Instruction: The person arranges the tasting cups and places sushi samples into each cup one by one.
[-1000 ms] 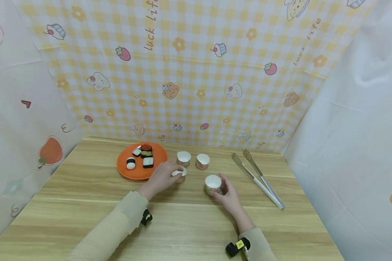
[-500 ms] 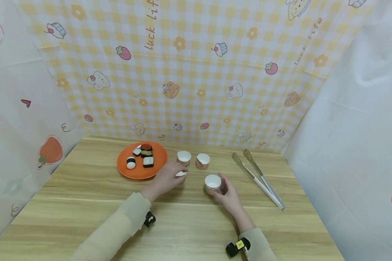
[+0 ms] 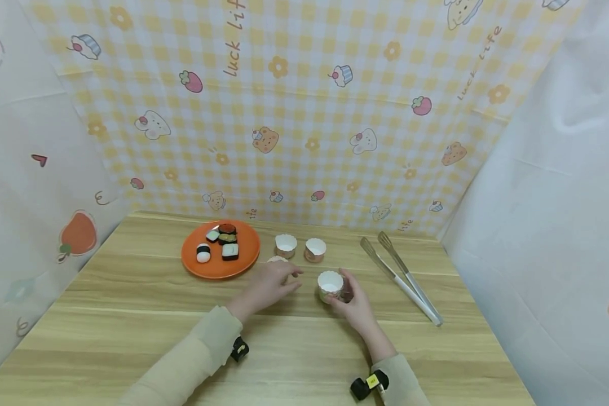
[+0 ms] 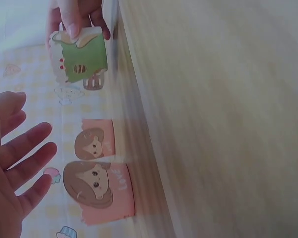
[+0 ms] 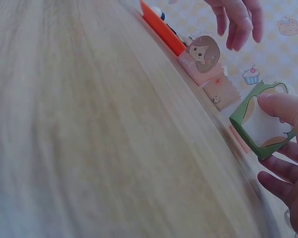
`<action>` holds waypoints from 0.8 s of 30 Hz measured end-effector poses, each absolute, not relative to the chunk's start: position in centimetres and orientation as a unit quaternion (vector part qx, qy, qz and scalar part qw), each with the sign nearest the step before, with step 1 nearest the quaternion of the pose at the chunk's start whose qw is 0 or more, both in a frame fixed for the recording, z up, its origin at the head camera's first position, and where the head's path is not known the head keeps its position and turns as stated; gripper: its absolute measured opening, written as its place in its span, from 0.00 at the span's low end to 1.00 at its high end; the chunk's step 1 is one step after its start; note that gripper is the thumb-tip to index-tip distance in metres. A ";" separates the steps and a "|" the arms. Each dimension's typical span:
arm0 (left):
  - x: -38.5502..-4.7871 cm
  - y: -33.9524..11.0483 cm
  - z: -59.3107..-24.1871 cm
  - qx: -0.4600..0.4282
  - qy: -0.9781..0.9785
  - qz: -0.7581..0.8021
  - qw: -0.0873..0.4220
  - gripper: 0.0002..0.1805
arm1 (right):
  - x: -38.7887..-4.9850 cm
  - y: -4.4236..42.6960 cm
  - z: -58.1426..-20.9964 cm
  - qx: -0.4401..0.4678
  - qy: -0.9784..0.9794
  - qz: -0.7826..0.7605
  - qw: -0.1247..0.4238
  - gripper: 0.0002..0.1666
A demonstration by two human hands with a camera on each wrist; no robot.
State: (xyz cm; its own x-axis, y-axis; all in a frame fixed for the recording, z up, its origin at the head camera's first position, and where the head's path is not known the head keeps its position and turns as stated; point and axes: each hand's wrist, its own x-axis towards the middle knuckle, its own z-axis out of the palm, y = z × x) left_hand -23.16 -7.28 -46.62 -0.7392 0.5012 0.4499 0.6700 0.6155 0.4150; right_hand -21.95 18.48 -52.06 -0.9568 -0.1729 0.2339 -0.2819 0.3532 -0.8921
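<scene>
The left hand [image 3: 270,283] reaches in with fingers loosely spread, holding nothing, their tips pointing toward the green cup [image 3: 331,286]. The right hand [image 3: 356,306] grips that cup between thumb and fingers, roughly upright. A gap separates the 2 hands. 3 pink cups [image 3: 286,247] stand beyond; 1 sits right behind the left hand. The tongs [image 3: 405,282] lie well inside the table's [image 3: 304,355] right edge.
</scene>
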 end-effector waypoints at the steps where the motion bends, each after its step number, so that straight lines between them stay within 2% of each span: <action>1: -23.1 -7.1 -46.7 -0.332 -0.886 -0.289 0.144 0.14 | -21.9 18.5 -52.1 0.139 -0.821 0.551 0.050 0.46; 7: -22.9 -6.5 -46.8 -0.347 -0.877 -0.303 0.136 0.14 | -21.9 18.4 -52.1 0.149 -0.820 0.550 0.057 0.47; 15: -22.4 -5.7 -46.5 -0.348 -0.875 -0.317 0.110 0.18 | -21.8 18.1 -51.9 0.144 -0.820 0.552 0.052 0.47; 24: -22.5 -4.5 -47.3 -0.362 -0.875 -0.301 0.114 0.17 | -20.1 17.4 -48.9 0.160 -0.807 0.568 0.029 0.45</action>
